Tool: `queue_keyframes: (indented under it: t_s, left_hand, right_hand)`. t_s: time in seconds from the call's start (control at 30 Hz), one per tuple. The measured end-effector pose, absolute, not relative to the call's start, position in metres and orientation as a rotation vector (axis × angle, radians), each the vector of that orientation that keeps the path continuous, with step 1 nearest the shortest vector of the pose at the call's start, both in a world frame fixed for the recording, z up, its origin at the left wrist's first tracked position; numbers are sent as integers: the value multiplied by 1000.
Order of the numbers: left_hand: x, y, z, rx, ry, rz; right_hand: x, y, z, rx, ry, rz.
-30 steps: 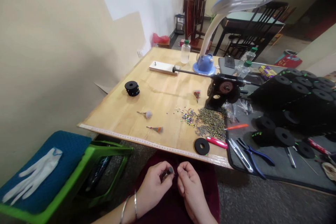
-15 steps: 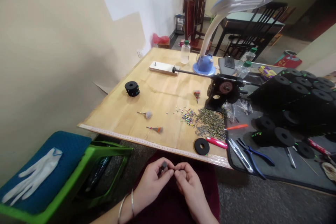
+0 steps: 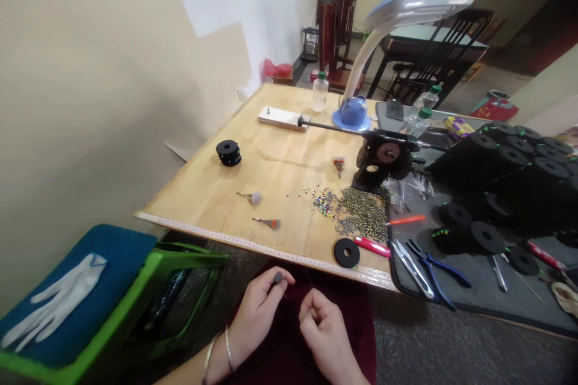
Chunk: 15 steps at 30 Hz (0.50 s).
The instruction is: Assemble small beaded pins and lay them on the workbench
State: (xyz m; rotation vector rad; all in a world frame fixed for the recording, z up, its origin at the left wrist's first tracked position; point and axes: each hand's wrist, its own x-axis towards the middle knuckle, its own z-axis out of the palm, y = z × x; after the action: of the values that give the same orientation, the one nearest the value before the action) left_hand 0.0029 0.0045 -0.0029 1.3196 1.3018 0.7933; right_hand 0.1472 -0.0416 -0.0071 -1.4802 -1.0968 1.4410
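Below the table's front edge, over dark red cloth, my left hand (image 3: 261,307) is closed on a small dark grey piece (image 3: 277,277) that shows between thumb and forefinger. Its kind is too small to tell. My right hand (image 3: 323,325) is curled in a pinch a short way to the right, apart from the left. What it holds, if anything, is hidden. Nearest to it on the table lie a flat black foam ring (image 3: 347,252) and a red-handled tool (image 3: 372,246). Behind them spread a pile of small dark and yellowish metal parts (image 3: 363,210) and loose coloured beads (image 3: 324,201).
Two small bristly bundles (image 3: 267,222) and a black spool (image 3: 228,153) lie to the left. A black winding device (image 3: 383,156) stands near a blue lamp (image 3: 352,111). Pliers (image 3: 436,264), scissors-like tweezers (image 3: 413,267) and stacked black foam spools (image 3: 506,162) occupy the grey mat.
My hands have come apart: their fingertips met before, and now a gap lies between them. The grey piece stays in my left hand.
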Motion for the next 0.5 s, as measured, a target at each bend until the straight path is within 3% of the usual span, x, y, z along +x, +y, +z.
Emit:
queue_keyframes:
  t_s: [0.2,0.5]
  left_hand:
    - [-15,16,-7,1160,1305,883]
    - [-13,7,-1,1146,1098,579]
  right_hand:
    - [149,-43,-8,-1402,-877,1536]
    - [148,-42,-14,-1356,-788,1552]
